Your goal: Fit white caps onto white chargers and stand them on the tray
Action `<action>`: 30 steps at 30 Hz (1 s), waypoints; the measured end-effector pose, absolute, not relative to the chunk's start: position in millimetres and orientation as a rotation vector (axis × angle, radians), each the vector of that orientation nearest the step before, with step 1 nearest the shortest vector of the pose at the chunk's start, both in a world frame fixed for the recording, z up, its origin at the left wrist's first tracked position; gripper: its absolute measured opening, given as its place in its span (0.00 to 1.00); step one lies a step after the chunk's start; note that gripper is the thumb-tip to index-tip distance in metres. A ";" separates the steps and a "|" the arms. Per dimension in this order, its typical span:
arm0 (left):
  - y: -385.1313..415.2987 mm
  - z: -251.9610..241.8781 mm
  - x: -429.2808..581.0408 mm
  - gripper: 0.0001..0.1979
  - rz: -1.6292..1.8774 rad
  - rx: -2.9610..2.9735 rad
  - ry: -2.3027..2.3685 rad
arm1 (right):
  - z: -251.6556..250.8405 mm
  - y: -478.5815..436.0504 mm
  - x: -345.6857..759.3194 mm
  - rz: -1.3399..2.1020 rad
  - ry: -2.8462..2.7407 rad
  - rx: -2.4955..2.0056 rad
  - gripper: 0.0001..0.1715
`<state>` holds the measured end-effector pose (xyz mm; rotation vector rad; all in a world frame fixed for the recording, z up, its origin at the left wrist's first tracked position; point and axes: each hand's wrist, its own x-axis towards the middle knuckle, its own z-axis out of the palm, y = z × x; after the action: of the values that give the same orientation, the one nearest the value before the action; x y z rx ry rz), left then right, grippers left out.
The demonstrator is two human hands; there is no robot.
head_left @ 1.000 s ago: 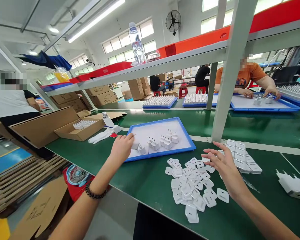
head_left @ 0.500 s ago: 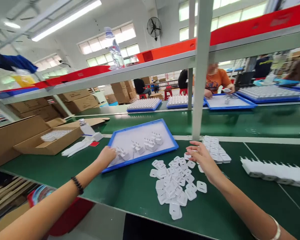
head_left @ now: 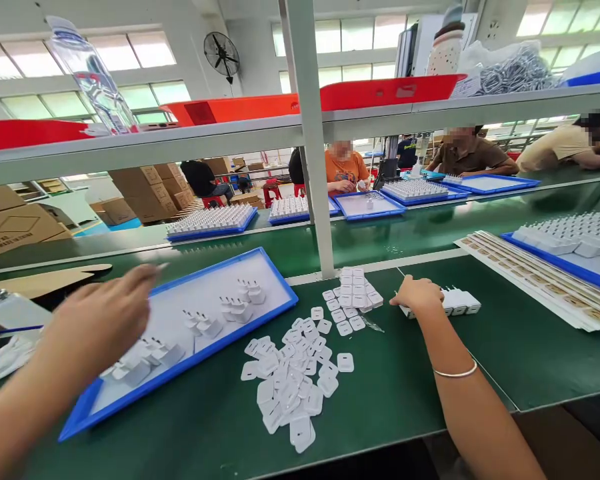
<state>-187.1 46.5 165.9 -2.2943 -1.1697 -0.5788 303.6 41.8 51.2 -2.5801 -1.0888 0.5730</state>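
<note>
My left hand [head_left: 107,317], blurred by motion, is above the left part of a blue-rimmed tray [head_left: 275,277]. Its fingers are pressed together, and a tiny pale tip shows at them that I cannot make out. Several white plug chargers [head_left: 203,325] stand in the tray with pins up. At the right, my right hand [head_left: 420,295] is closed over the left end of a row of white plug chargers [head_left: 463,302], hiding part of it. A heap of loose white square covers [head_left: 295,373] lies between my hands, with neat stacks of covers [head_left: 355,290] behind it.
A shelf post [head_left: 314,133] rises behind the stacks. Flat card strips [head_left: 535,280] and another charger-filled tray [head_left: 580,257] are at the right. A water bottle [head_left: 93,77] stands on the shelf. People sit across the bench, one in an orange shirt [head_left: 347,170].
The view has swung right. My right hand has gone from beside the stacked covers to the charger row and closed on it. My left hand has lifted from the chargers in the tray.
</note>
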 end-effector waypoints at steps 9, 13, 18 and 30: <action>28.7 70.5 -30.4 0.18 -0.933 -2.517 -0.869 | 54.4 35.7 290.2 0.532 -1.370 -2.525 0.50; 32.0 39.7 2.6 0.23 -0.898 -2.670 -0.779 | 77.6 24.5 283.5 0.405 -1.538 -2.321 0.49; 28.1 30.4 6.8 0.17 -0.784 -2.637 -0.640 | 81.2 13.8 244.8 0.629 -1.803 -1.792 0.46; 20.9 6.5 12.7 0.17 -1.174 -2.756 -0.687 | 64.3 -14.0 172.5 0.683 -2.050 -1.494 0.47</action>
<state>12.7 20.9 6.5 -2.7564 -0.6872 -1.1741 172.5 -14.0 64.3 -1.4940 -2.0496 0.6834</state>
